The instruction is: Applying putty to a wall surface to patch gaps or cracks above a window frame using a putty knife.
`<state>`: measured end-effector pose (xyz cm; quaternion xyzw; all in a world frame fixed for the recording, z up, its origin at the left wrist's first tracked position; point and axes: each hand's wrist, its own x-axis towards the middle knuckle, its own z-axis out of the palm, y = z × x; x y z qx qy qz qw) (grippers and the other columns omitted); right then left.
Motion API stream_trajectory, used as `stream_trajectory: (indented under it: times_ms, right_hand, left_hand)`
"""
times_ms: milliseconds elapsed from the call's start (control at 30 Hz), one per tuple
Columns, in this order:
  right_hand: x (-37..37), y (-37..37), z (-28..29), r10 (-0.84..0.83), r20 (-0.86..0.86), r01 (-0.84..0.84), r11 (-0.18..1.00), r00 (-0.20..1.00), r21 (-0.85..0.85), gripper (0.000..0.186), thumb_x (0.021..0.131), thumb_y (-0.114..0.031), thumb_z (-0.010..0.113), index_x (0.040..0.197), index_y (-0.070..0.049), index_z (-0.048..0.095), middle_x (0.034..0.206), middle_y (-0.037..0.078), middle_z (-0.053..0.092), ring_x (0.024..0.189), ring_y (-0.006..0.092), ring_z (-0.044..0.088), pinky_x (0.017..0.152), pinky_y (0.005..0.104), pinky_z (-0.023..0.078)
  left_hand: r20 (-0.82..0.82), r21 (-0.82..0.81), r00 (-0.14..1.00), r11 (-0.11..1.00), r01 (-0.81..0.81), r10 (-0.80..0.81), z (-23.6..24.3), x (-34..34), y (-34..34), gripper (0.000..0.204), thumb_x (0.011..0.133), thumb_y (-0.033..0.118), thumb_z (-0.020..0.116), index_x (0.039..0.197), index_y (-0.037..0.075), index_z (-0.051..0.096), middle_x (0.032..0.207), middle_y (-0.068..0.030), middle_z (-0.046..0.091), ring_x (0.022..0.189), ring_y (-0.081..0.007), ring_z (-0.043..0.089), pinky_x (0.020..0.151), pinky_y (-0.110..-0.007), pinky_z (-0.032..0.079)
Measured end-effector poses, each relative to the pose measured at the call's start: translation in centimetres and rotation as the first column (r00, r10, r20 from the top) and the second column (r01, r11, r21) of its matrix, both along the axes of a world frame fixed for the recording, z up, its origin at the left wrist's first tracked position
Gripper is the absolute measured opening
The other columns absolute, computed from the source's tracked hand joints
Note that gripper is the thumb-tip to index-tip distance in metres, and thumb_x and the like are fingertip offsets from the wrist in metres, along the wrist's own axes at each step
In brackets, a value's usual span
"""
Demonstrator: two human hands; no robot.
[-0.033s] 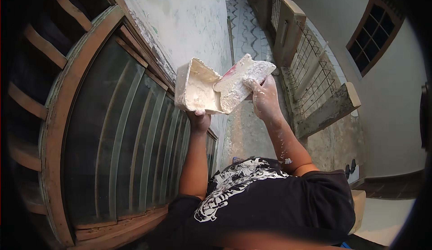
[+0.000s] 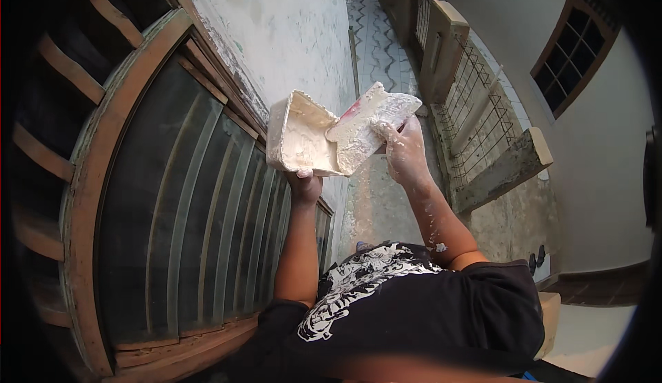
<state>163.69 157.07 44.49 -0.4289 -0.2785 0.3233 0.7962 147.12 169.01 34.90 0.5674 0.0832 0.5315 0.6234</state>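
My left hand [image 2: 304,184] grips from below a rectangular open tub [image 2: 296,138] caked in white plaster and holds it up in front of the wall. My right hand [image 2: 405,150], smeared with plaster, is closed on a wide flat trowel [image 2: 365,126]. The trowel is coated white, with a red patch showing near its top edge. Its blade leans into the tub's open right side and touches the plaster inside. Both forearms rise from my black printed shirt [image 2: 414,300].
A large arched wooden window [image 2: 172,217] with glass and bars fills the left. Beside it runs a rough whitewashed wall [image 2: 289,31]. Far below lie a patterned paved path [image 2: 379,38] and a wire-mesh fence [image 2: 476,117] with thick posts. A dark-framed window [image 2: 576,38] sits at the right.
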Motion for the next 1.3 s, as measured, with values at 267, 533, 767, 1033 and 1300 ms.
stream_trajectory:
  times_ms: [267, 533, 767, 1033, 1300]
  right_hand:
    - [-2.3, 0.5, 1.2, 0.113, 0.158, -0.113, 0.994, 0.981, -0.008, 0.042, 0.091, -0.012, 0.069, 0.122, 0.006, 0.049, 0.107, 0.013, 0.063, 0.096, 0.0166, 0.064, 0.081, 0.0322, 0.054]
    - [-1.8, 3.0, 1.9, 0.267, -0.005, -0.262, 0.947, 0.964, 0.184, 0.042, 0.093, -0.008, 0.067, 0.126, 0.006, 0.047, 0.115, 0.015, 0.064, 0.106, 0.0181, 0.064, 0.09, 0.0347, 0.054]
    - [0.5, 8.6, -3.1, 0.415, -0.37, -0.275, 0.886, 0.831, 0.374, 0.029, 0.097, -0.002, 0.057, 0.125, 0.003, 0.052, 0.119, 0.013, 0.065, 0.109, 0.0218, 0.065, 0.096, 0.0378, 0.054]
    - [-3.5, 18.3, -0.3, -0.166, 0.2, 0.092, 0.937, 0.966, 0.337, 0.019, 0.096, -0.007, 0.062, 0.109, 0.003, 0.069, 0.09, 0.009, 0.074, 0.079, 0.0139, 0.066, 0.073, 0.0308, 0.051]
    - [-7.9, 21.5, -1.0, -0.39, 0.754, 0.021, 0.894, 0.529, 0.448, 0.052, 0.072, 0.009, 0.058, 0.119, -0.008, 0.07, 0.072, 0.017, 0.06, 0.065, 0.0358, 0.062, 0.062, 0.0419, 0.052]
  left_hand:
    - [0.105, -0.119, 0.99, 0.99, -0.076, 0.089, 1.2, -2.1, -1.3, 0.113, 0.078, 0.076, 0.064, 0.151, -0.002, 0.024, 0.149, -0.0162, 0.037, 0.139, -0.031, 0.039, 0.113, -0.047, 0.035]
    - [0.007, -0.209, 0.987, 0.965, -0.156, 0.161, 0.5, -4.2, -2.5, 0.104, 0.088, 0.082, 0.035, 0.157, 0.008, 0.013, 0.16, -0.0139, 0.023, 0.145, -0.0335, 0.03, 0.117, -0.05, 0.03]
    - [0.046, -0.315, 0.961, 0.917, -0.244, 0.272, 4.3, -6.1, -3.0, 0.111, 0.08, 0.086, 0.046, 0.158, 0.013, 0.015, 0.16, -0.0089, 0.025, 0.144, -0.0329, 0.032, 0.115, -0.052, 0.032]
    - [0.018, -0.177, 0.915, 0.902, -0.394, 0.404, 6.1, -8.4, -3.5, 0.124, 0.071, 0.089, 0.053, 0.158, 0.013, 0.01, 0.161, -0.0118, 0.02, 0.145, -0.0349, 0.027, 0.117, -0.054, 0.029]
    - [0.039, -0.002, 0.867, 0.868, -0.497, 0.496, 8.5, -9.9, -4.0, 0.124, 0.07, 0.091, 0.05, 0.158, 0.013, 0.011, 0.158, -0.0187, 0.023, 0.144, -0.0387, 0.028, 0.118, -0.057, 0.027]
